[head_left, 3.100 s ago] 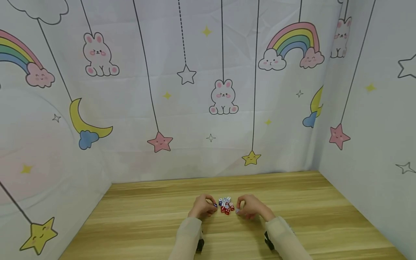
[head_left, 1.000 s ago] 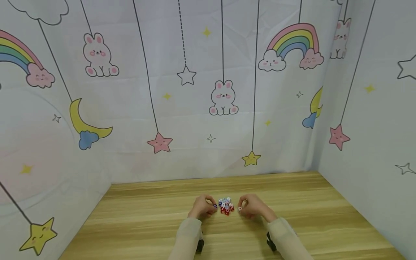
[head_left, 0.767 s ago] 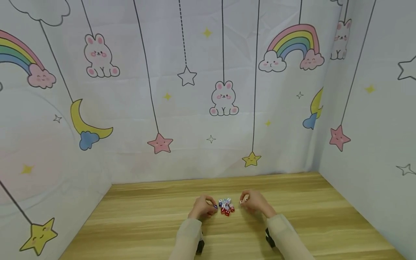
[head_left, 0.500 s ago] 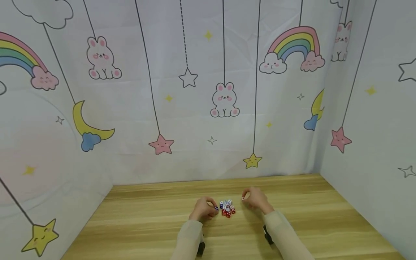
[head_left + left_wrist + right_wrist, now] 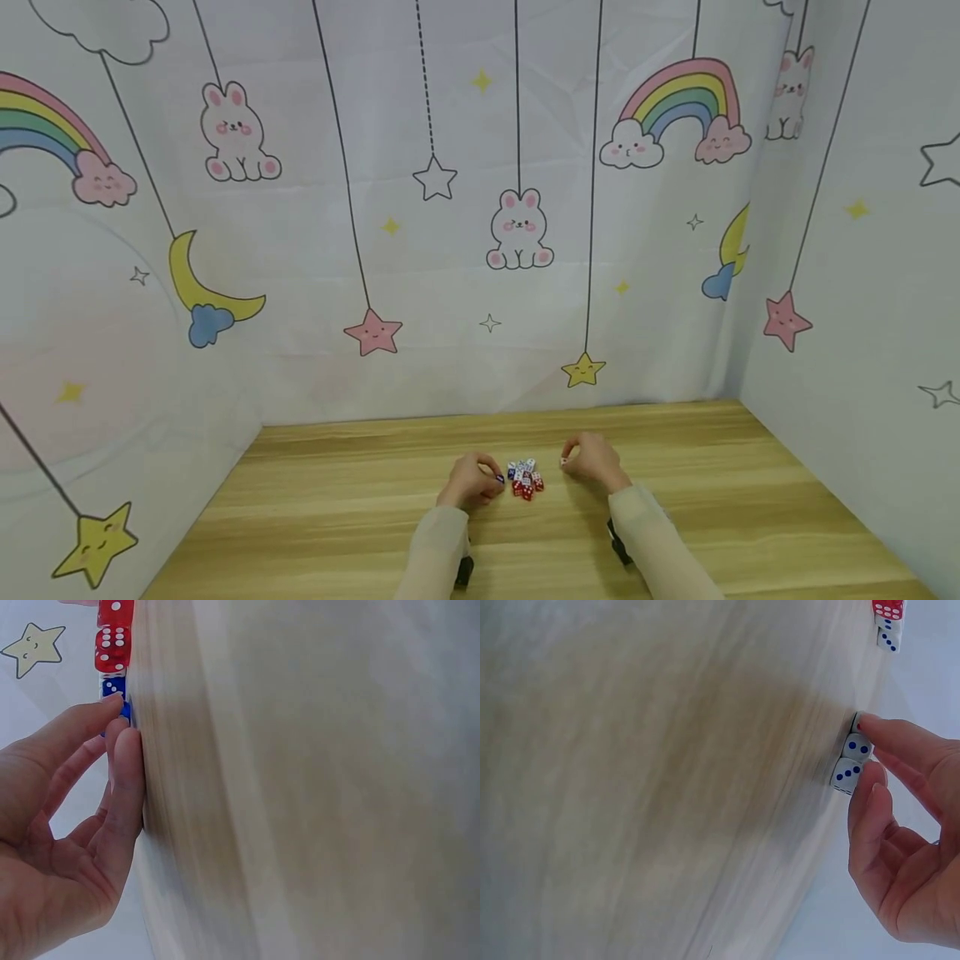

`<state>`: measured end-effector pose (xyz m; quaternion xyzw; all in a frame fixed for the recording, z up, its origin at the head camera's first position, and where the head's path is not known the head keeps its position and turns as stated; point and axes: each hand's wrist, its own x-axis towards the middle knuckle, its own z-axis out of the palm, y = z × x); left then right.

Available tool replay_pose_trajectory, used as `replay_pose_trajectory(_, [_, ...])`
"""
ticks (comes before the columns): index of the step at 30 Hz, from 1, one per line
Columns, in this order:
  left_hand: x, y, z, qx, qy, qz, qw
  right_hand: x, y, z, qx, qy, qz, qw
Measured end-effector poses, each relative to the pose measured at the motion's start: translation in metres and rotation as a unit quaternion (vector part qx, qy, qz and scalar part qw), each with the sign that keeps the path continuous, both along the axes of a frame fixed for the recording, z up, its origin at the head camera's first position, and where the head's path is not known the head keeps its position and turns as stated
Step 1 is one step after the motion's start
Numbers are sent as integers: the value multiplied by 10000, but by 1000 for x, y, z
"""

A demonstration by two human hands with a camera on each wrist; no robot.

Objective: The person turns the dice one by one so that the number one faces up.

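Left hand [image 5: 471, 480]: thumb and finger pinch a small blue plastic-looking die [image 5: 125, 711] with white pips, just beside the red, white and blue dice pile [image 5: 527, 480] on the wood-grain table [image 5: 337, 517]. Right hand [image 5: 594, 458]: fingertips pinch a row of three white plastic-looking cubic dice [image 5: 856, 747], apart from the pile. Step judged in hand: aligning that row. Next move likely calls for steady squaring, then clean release

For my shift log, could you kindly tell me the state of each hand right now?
Left hand: holding a blue die.
Right hand: holding white dice.
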<state>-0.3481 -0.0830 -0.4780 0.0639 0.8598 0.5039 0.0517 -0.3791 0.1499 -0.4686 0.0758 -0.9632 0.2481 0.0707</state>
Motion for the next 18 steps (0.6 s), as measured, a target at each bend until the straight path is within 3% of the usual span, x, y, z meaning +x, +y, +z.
replay_pose_trajectory(13, [2,1,2,68,-54,-81,9999,3,-2,4,-132,-73,2,9999])
replay_pose_trajectory(18, [-1,-1,1,132,-62,-90,9999,7,-12,12,-608,-194,378,9972])
